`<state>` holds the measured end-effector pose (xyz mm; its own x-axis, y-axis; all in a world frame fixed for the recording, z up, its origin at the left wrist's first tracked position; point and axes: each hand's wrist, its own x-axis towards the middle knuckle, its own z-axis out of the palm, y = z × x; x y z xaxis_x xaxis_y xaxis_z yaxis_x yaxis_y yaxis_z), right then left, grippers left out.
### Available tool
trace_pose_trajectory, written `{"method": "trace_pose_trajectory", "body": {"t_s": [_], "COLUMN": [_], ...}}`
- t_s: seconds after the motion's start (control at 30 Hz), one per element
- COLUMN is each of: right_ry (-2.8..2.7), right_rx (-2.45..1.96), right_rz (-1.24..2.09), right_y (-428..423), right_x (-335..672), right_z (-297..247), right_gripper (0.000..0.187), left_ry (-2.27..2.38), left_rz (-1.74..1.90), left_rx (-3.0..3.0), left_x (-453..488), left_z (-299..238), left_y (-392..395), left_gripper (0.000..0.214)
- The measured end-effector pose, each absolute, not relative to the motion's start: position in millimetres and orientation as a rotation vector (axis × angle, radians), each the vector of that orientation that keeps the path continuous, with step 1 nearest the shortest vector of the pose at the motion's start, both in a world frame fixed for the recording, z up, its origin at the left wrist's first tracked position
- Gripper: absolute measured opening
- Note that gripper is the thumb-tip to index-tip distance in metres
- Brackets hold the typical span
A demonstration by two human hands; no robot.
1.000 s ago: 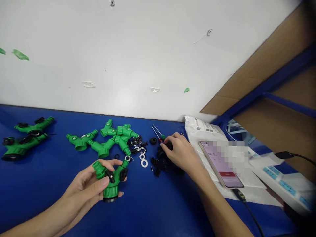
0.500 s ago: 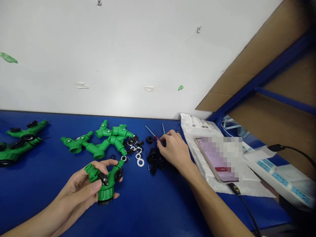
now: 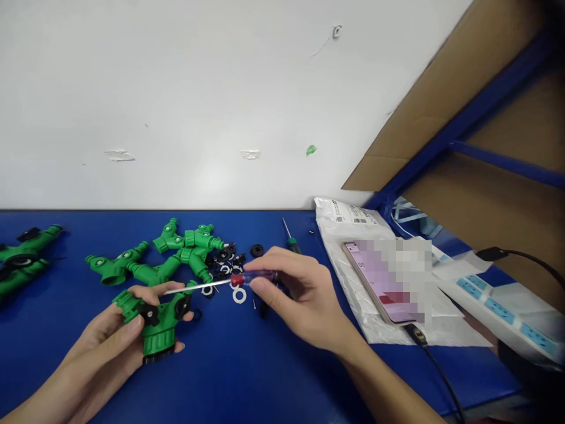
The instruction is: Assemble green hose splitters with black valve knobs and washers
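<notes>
My left hand (image 3: 103, 335) is wrapped round a green Y-shaped hose splitter (image 3: 154, 321) with black valve knobs, held just above the blue table (image 3: 247, 377). My right hand (image 3: 300, 300) grips a small screwdriver (image 3: 220, 284) by its clear handle with a red collar. Its metal shaft points left, with the tip next to the splitter's upper arm. Under and behind the screwdriver lie black rings and white washers (image 3: 239, 294).
Several more green splitters (image 3: 176, 253) lie behind, with others at the left edge (image 3: 22, 256). A green-handled screwdriver (image 3: 290, 238) rests near the white wall. To the right are a phone (image 3: 384, 282) on a white bag (image 3: 348, 235), a cable and a power strip (image 3: 498, 312).
My right hand picked the red-collared screwdriver out of the parts pile and brought it left and nearer, pointing at the splitter. The left hand kept holding the splitter.
</notes>
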<state>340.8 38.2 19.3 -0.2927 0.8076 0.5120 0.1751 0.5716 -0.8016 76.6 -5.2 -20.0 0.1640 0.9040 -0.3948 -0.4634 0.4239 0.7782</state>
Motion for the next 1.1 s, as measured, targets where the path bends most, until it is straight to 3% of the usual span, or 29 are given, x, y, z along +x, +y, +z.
{"method": "trace_pose_trajectory", "body": {"t_s": [1.1], "right_ry": [-1.781], "right_rx": [-0.643], "right_rz": [0.782], "right_y": [24.1], "right_x": [329.2], "right_z": [22.1], "right_gripper": [0.015], "left_ry": [1.079], "left_rz": [1.07], "left_rx": [0.639], "left_x": [73.5], "left_z": [-30.3], "left_y": [-7.6], "left_gripper": [0.017]}}
